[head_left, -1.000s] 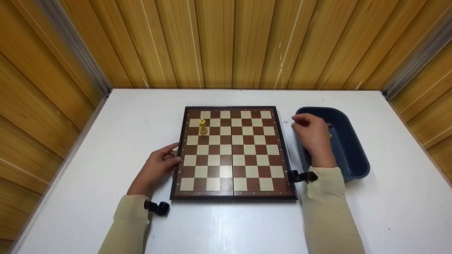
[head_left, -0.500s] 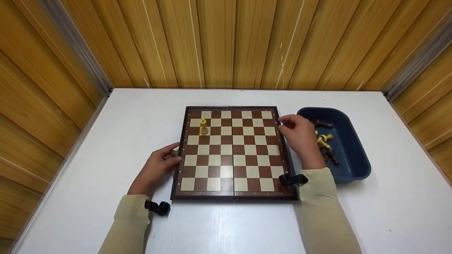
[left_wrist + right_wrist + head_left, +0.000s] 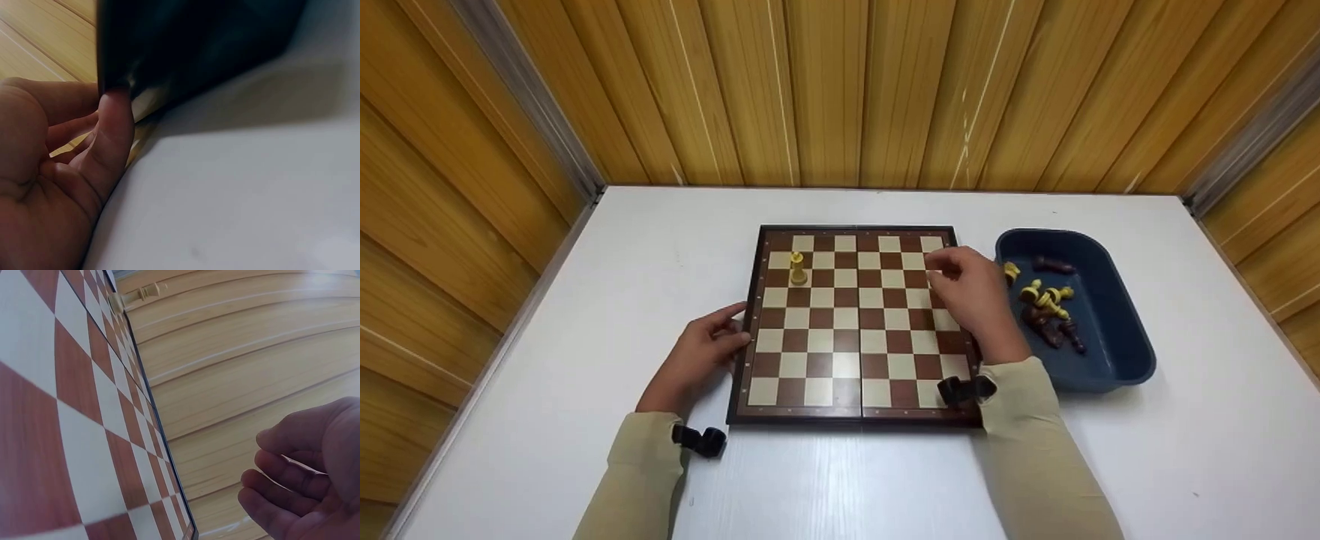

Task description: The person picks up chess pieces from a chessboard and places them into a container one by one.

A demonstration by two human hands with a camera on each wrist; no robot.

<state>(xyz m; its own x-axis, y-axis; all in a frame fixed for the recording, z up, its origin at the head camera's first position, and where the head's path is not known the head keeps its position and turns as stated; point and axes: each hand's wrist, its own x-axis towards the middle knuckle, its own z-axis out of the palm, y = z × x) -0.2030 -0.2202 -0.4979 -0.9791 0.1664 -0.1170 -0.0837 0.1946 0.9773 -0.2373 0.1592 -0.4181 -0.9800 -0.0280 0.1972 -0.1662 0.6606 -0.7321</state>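
A brown-and-cream chessboard (image 3: 832,319) lies flat on the white table. One tall yellow chess piece (image 3: 799,270) stands upright in its far left part, and it also shows in the right wrist view as a pale piece (image 3: 135,295). My left hand (image 3: 701,360) rests at the board's left side; its thumb (image 3: 115,129) and forefinger touch the edge, fairly straight. Over the board's right part hovers my right hand (image 3: 975,296), its fingers (image 3: 278,489) loosely bent, with nothing visible between them and the thumb.
A dark blue tub (image 3: 1125,330) stands right of the board, beside my right forearm. Several yellow chess pieces (image 3: 1046,296) and dark brown ones (image 3: 1054,265) lie inside it. A wood-panelled wall (image 3: 885,97) rises behind the table.
My right hand has moved left from over the tub to the board's right part, uncovering the pieces in the tub. The left hand stays at the board's edge.
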